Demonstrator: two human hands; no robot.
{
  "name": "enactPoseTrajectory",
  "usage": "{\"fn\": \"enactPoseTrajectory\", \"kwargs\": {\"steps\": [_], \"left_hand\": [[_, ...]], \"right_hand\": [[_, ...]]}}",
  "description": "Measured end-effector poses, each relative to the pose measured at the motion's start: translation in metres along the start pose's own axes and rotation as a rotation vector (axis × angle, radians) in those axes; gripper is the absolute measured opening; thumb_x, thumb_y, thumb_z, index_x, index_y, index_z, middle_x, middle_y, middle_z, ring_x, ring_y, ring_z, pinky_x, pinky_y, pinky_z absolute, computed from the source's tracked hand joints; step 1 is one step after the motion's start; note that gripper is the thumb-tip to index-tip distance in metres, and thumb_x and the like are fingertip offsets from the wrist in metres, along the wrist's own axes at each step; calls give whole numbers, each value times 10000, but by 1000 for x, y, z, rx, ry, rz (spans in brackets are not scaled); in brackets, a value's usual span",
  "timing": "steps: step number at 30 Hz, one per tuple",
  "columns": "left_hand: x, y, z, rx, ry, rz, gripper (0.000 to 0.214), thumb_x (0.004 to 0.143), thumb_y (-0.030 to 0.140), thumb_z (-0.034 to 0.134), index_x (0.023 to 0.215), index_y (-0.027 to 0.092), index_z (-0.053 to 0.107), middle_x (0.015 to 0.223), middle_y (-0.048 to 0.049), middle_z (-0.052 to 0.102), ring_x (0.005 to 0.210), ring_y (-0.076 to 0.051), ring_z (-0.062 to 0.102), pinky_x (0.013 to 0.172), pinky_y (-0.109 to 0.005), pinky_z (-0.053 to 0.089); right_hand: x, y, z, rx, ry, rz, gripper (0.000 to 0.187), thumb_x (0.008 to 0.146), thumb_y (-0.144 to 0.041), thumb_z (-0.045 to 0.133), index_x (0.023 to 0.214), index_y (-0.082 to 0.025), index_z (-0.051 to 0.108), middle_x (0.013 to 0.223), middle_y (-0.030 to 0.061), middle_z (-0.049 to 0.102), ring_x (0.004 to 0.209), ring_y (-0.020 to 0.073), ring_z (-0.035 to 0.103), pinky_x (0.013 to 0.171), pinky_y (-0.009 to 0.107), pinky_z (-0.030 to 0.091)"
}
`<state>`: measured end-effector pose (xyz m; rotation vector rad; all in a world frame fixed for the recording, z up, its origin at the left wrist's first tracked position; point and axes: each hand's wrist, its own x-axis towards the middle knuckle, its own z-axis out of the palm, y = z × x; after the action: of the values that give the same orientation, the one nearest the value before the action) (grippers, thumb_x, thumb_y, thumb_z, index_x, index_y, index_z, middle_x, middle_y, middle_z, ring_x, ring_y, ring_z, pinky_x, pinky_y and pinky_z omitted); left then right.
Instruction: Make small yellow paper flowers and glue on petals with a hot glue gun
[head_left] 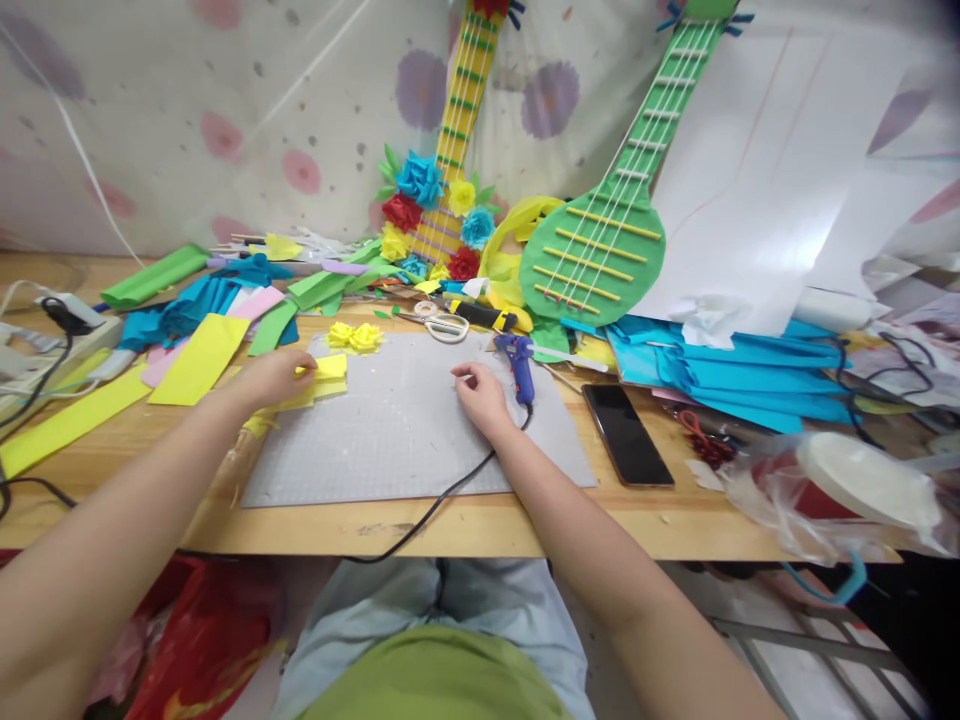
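Observation:
My left hand is at the left edge of the grey cutting mat. Its fingers are pinched at a small stack of yellow crepe paper pieces, and its palm is turned away from view. My right hand rests over the mat with curled fingers, and nothing shows in them. Just right of it lies a blue hot glue gun, its black cord running beneath my right wrist. Yellow paper flowers sit on the mat's far left edge.
Scissors lie behind the mat. A phone is to the right, near blue paper and a bagged cup. Paper strips fill the left. Behind stand a green paper instrument and a yellow one.

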<state>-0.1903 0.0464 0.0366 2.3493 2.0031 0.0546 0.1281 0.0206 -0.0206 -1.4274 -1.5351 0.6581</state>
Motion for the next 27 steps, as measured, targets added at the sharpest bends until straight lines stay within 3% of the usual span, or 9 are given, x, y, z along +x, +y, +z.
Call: {"fn": "enactPoseTrajectory", "kwargs": {"steps": [3,6,11,18,20,23,27], "left_hand": [[1,0,-2,-50,11,-31,355,621,161,529,964,199,614,1013,-71,656,886,-241,582,765,-298,416],[2,2,-3,-142,26,-48,337,594,141,539,907,226,631,953,-59,672,886,-250,594,765,-298,414],[4,6,-10,-178,85,-171,182,613,203,600,790,212,641,790,-43,679,767,-230,601,670,-276,399],[10,5,-18,-183,145,-229,400,472,348,764,817,191,635,678,-2,619,680,-189,533,590,-244,330],[12,6,-17,-149,106,-222,359,519,428,734,756,181,625,596,5,571,647,-179,509,580,-243,300],[11,7,-18,-104,31,-218,351,702,527,549,668,181,599,536,2,516,596,-158,473,554,-244,263],[3,14,-29,-45,63,-267,421,794,529,386,828,189,632,759,-53,614,705,-202,518,554,-257,263]], "right_hand": [[0,0,-1,0,-5,8,192,675,-172,453,791,-201,602,855,6,598,640,122,514,724,300,445],[0,0,-1,2,-4,12,190,676,-175,455,793,-199,602,867,9,598,646,120,514,732,297,446],[0,2,-1,3,5,-1,195,673,-183,450,793,-204,602,873,6,602,638,118,512,728,299,449],[0,2,0,4,2,5,182,673,-177,457,783,-207,599,862,3,599,626,118,512,720,298,450],[0,1,0,2,-4,10,183,675,-175,456,786,-206,599,864,4,598,628,118,513,723,297,449],[0,2,-1,2,-6,6,187,679,-174,451,791,-204,598,871,4,599,639,119,519,721,296,449],[0,3,-1,2,-5,3,192,684,-176,448,800,-204,598,885,5,598,641,119,521,719,296,450]]}}
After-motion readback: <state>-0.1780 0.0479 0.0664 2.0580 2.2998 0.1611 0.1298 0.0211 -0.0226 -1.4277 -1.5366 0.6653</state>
